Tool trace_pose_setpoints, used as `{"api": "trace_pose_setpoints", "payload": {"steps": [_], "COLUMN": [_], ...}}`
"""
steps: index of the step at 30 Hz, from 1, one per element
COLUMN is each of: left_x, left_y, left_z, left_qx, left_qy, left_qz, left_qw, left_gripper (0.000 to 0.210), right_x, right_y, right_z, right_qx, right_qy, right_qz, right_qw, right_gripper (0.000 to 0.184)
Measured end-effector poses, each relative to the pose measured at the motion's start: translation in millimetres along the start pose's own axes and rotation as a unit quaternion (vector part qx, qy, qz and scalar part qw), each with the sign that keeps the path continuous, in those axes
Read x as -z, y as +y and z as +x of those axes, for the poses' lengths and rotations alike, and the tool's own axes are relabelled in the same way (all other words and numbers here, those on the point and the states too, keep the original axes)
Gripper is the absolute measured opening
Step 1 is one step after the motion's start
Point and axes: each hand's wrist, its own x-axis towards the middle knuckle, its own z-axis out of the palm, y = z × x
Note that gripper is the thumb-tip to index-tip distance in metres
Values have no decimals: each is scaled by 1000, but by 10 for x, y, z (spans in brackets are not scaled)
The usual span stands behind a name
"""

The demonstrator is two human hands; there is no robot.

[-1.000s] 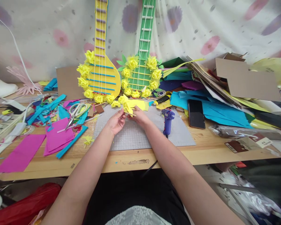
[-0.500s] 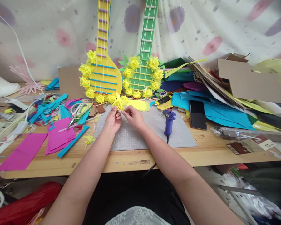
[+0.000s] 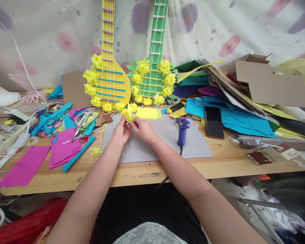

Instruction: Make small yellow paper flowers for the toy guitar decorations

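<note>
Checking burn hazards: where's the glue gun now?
Head view, right of centre: the blue glue gun is on the grey mat, between the right hand and the phone.

Both hands point(image 3: 143, 129) pinch a yellow flower point(image 3: 127, 114) between them.

no legible txt or nos.

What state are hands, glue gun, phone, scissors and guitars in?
Left hand: holding yellow paper flower
Right hand: pinching at flower's base
Glue gun: on mat, nozzle left, heat unclear
Phone: face up, screen dark
Scissors: lying down, blade opening unclear
Yellow guitar: standing, top cropped
Green guitar: standing, top cropped
</note>
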Motion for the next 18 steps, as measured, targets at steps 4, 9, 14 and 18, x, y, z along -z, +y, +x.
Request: {"api": "trace_pose_setpoints", "payload": {"steps": [4, 9, 14, 18], "left_x": [-22, -33, -13, 8], "left_y": [53, 87, 81, 64], "left_z": [-43, -81, -88, -71], "left_qx": [15, 24, -5, -54], "left_qy": [6, 2, 2, 20], "left_qz": [2, 18, 66, 116], "left_qw": [1000, 1000, 998, 992], "left_gripper": [12, 10, 6, 9], "right_x": [5, 30, 46, 59], "right_y": [17, 32, 34, 21], "right_z": [7, 17, 18, 23], "right_qx": [-1, -11, -23, -31], "right_qy": [5, -2, -22, -43], "right_qz": [11, 25, 0, -20], "right_qw": [1000, 1000, 999, 998], "right_gripper": [26, 25, 28, 29]}}
